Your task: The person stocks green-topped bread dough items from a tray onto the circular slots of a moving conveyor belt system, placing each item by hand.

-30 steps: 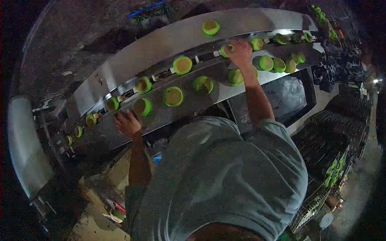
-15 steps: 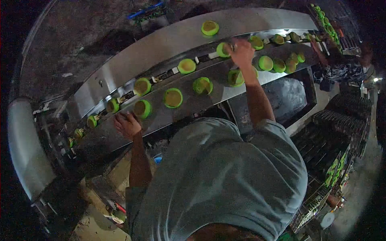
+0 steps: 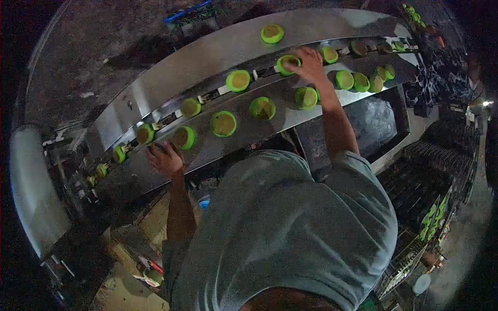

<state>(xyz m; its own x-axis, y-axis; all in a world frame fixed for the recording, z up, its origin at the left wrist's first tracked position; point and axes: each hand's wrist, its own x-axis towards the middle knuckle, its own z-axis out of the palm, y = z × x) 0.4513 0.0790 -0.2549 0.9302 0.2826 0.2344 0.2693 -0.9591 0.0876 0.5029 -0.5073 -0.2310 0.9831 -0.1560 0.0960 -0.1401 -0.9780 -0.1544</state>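
One grey-green shirt point(image 3: 285, 228): fills the lower middle, a bare forearm reaching forward from each side.
Red-handled object point(image 3: 154, 267): at lower left, on a tan surface point(image 3: 124, 290); too dim to identify.
Dark panel point(image 3: 368, 129): beside the right forearm, its surface partly glossy.
Left hand point(image 3: 166, 161): spread over the near edge of the metal ledge point(image 3: 246, 129), fingers loose with nothing seen in them; just beside the leftmost ledge piece point(image 3: 183, 138), though whether they touch cannot be told.
Ledge row: round green-rimmed pieces with brownish faces, well spaced from the left to the middle, bunched close together toward the right end.
Right hand point(image 3: 309, 66): reaches across the ledge to the conveyor point(image 3: 210, 97), fingers over the right side of one green-rimmed piece point(image 3: 287, 65); whether they grip it or merely rest there cannot be told.
Conveyor line: more such pieces spaced along it, pale blocks between several of them.
Far plate point(image 3: 207, 62): curved bare metal beyond the conveyor, bearing a single green-rimmed piece point(image 3: 272, 33) past the right hand.
Dim floor: behind the plate, where a blue bar point(image 3: 188, 11) lies at a slant.
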